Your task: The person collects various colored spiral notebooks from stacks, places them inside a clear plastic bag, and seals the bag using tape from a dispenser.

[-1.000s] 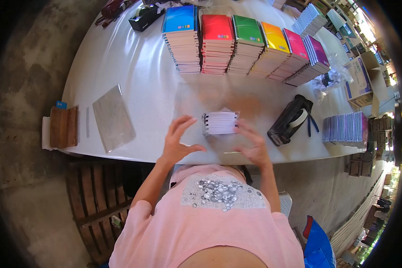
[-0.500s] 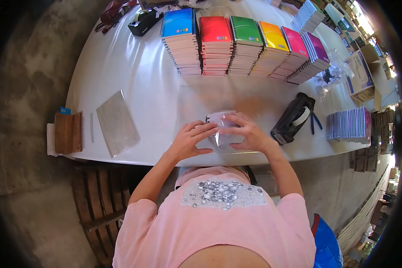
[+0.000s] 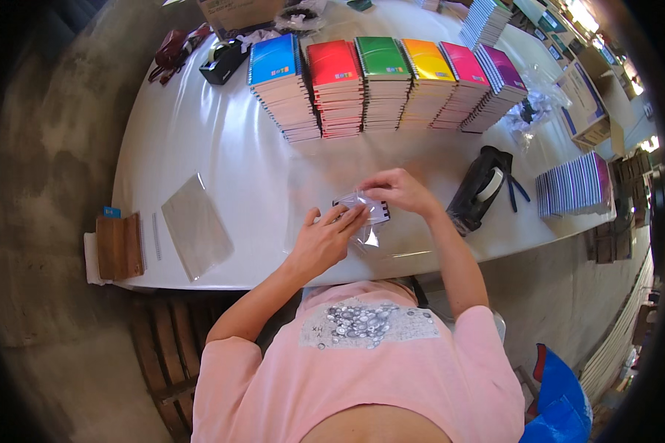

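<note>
A small bundle with dark spiral binding at its ends [image 3: 380, 212], apparently notebooks, lies in clear plastic film [image 3: 367, 238] near the table's front edge. My left hand [image 3: 324, 240] rests its outstretched fingers across the top of the bundle, pressing on the film. At the bundle's far edge my right hand [image 3: 400, 190] has its fingertips drawn together on the film; exactly what they pinch is partly hidden. A black tape dispenser [image 3: 480, 188] with a pale roll stands to the right of my right hand, and dark-handled pliers [image 3: 517, 193] lie beside it.
Stacks of spiral notebooks in blue [image 3: 275, 59], red [image 3: 334, 63], green [image 3: 383, 57], yellow, pink and purple stand across the back. A pile of clear plastic sheets [image 3: 197, 225] and a wooden block [image 3: 120, 247] are left. Another notebook stack [image 3: 571, 186] stands right.
My right hand has moved to the bundle's far edge, its spread fingers now drawn together. My left hand has slid further over the bundle. The view has shifted slightly.
</note>
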{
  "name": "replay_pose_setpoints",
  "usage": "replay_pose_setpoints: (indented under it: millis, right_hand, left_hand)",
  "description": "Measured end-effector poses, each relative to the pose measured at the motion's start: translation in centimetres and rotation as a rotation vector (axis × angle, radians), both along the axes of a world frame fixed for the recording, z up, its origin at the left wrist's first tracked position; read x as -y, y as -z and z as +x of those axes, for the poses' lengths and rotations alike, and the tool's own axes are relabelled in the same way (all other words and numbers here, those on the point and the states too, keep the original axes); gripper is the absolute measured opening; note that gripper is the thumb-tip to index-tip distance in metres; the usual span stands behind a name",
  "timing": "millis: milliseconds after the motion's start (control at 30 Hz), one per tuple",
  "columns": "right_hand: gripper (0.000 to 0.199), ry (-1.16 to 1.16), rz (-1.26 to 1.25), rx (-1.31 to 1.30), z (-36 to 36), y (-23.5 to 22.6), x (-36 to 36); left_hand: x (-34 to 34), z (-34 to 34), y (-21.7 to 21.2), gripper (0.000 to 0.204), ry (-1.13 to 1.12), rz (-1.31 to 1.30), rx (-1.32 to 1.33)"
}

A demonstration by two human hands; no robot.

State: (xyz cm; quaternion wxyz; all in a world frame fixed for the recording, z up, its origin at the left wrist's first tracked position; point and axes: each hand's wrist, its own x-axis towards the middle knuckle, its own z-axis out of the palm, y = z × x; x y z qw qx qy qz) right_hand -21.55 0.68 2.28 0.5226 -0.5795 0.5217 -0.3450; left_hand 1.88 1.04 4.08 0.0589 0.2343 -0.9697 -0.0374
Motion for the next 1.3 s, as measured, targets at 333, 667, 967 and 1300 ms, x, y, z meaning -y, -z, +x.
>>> replay_pose_setpoints:
  millis: [333, 667, 967, 1300]
  right_hand:
    - [0.016, 1.108, -0.393, -0.238, -3.1, -0.5, -7.7]
    - [0.024, 1.411, -0.004, 0.286, -8.6, 7.7, -15.6]
    - [0.03, 1.61, -0.215, 0.501, -5.8, 7.2, -15.0]
    - [0.012, 1.278, -0.344, -0.703, -0.5, 2.0, -15.4]
  left_hand:
    - [1.8, 0.2, -0.1, 0.086, 0.018, 0.189, 0.023]
    - [2.7, -0.4, -1.0, 0.107, 0.081, 0.089, 0.134]
    - [2.4, 0.1, 0.6, 0.104, 0.066, -0.047, 0.057]
    - [2.4, 0.3, 1.1, 0.106, 0.064, -0.167, 0.043]
